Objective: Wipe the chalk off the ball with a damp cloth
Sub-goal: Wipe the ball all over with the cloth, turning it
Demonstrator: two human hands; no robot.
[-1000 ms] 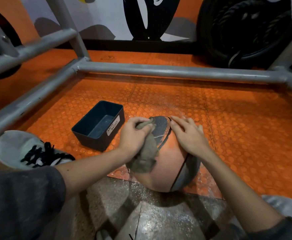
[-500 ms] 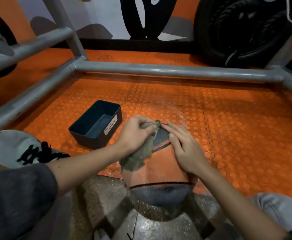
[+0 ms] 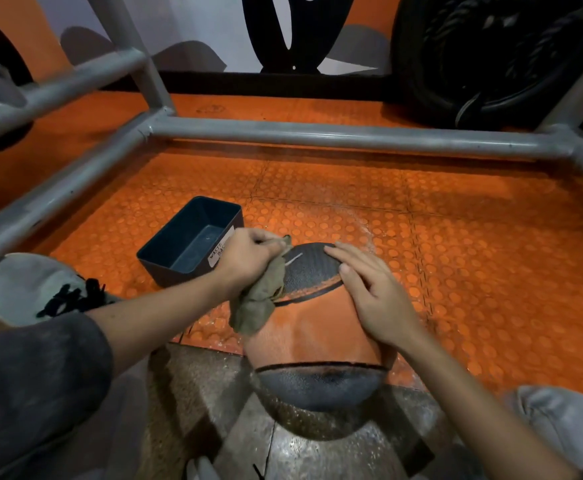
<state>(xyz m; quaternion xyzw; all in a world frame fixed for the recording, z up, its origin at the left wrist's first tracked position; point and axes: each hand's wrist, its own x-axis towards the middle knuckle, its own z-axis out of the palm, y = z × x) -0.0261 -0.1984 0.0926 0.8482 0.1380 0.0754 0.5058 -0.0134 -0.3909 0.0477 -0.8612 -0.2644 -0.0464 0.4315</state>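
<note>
An orange and dark grey ball sits on the floor between my knees. Pale chalk dust lies on its orange band, and a short white streak marks the far grey panel. My left hand grips a bunched olive cloth and presses it against the ball's upper left side. My right hand lies flat on the ball's top right, fingers straight, steadying it.
A dark rectangular bin with a white label stands just left of the ball. Grey metal rack tubes cross behind and to the left. A white shoe sits at left. Black tyres stand at back right. The orange studded floor is at right.
The ball has turned, bringing a grey panel toward me and another to the far top. My left hand with the cloth has slid up and left; my right hand has shifted along the top.
</note>
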